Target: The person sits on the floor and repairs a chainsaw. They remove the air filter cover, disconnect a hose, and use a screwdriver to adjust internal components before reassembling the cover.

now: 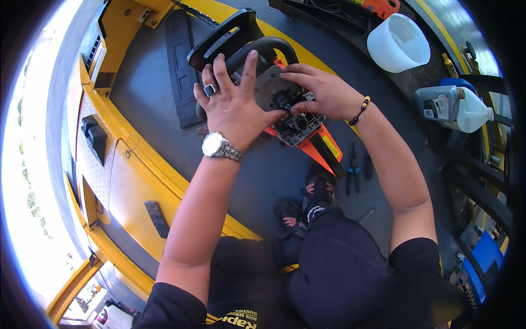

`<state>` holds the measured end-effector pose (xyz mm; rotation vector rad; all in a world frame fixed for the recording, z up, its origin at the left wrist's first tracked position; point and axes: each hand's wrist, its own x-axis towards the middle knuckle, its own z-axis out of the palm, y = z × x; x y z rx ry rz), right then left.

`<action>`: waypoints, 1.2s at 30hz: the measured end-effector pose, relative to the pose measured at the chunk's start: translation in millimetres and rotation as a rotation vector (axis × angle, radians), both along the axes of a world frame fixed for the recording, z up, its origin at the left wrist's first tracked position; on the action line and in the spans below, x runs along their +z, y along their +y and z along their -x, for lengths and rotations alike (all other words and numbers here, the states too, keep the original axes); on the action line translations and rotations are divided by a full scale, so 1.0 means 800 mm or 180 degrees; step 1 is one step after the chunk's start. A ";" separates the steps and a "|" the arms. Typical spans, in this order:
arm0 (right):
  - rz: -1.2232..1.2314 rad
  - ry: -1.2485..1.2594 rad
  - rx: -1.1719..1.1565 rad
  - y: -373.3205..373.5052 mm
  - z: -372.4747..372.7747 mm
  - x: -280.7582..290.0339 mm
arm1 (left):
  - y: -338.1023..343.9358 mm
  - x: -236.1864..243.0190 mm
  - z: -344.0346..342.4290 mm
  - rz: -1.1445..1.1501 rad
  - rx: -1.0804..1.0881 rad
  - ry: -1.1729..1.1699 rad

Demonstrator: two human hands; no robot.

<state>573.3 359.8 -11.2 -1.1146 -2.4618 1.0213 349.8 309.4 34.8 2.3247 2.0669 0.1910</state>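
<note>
A partly taken-apart chainsaw (320, 151) with an orange body stands in front of me, its grey metal inner parts exposed. Its black hand guard (224, 35) and black handle (282, 46) are at the far side. My left hand (235, 107) is spread over the saw, fingers stretched toward the handle. Its thumb presses at a short black rubber-looking part (283, 100) in the middle. From the right, my right hand (323, 93) reaches in with its thumb at that same part. Its fingers stretch over a grey plate, apart from the thumb; the undersides of both hands are hidden.
Pliers with blue handles (353, 172) and a thin metal tool (367, 214) lie on the dark surface at right. A white tub (398, 44) and a grey jug (436, 103) stand further right. A phone (156, 218) rests on the yellow frame (159, 170) at left.
</note>
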 end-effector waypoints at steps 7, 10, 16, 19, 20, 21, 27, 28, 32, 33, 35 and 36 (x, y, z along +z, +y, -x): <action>0.0079 -0.0063 -0.0043 -0.006 -0.003 0.002 | 0.000 -0.007 -0.003 0.0025 0.0078 0.0031; 0.0036 -0.0039 -0.0117 -0.012 0.006 0.007 | 0.000 -0.007 -0.002 0.0008 0.0111 0.0103; 0.0290 0.0112 -0.0393 -0.015 0.001 0.012 | 0.003 -0.012 0.012 -0.0115 -0.0082 0.0062; 0.0779 0.0635 -0.0810 -0.039 -0.016 -0.009 | 0.001 -0.017 0.028 -0.0153 -0.0284 0.0043; 0.1117 0.0852 -0.1046 -0.052 -0.025 -0.018 | 0.000 -0.017 0.031 -0.0146 -0.0334 0.0102; 0.1407 0.1049 -0.1290 -0.060 -0.037 -0.026 | 0.004 -0.017 0.030 -0.0184 -0.0392 0.0136; -0.0710 0.0062 -0.0423 -0.095 -0.070 -0.048 | 0.001 -0.018 0.029 -0.0161 -0.0369 0.0247; -0.0761 -0.0164 -0.0244 -0.095 -0.071 -0.052 | 0.000 -0.016 0.030 -0.0141 -0.0364 0.0252; -0.1054 -0.0737 0.0311 -0.081 -0.083 -0.074 | -0.001 -0.012 0.023 -0.0062 -0.0229 0.0356; -0.1225 -0.0684 0.0402 -0.078 -0.083 -0.070 | -0.001 -0.011 0.022 -0.0033 -0.0223 0.0364; -0.1064 -0.0609 0.0457 -0.077 -0.080 -0.062 | -0.001 -0.009 0.023 0.0033 -0.0205 0.0405; -0.1097 -0.0622 0.0497 -0.074 -0.079 -0.060 | -0.001 -0.006 0.023 0.0060 -0.0214 0.0361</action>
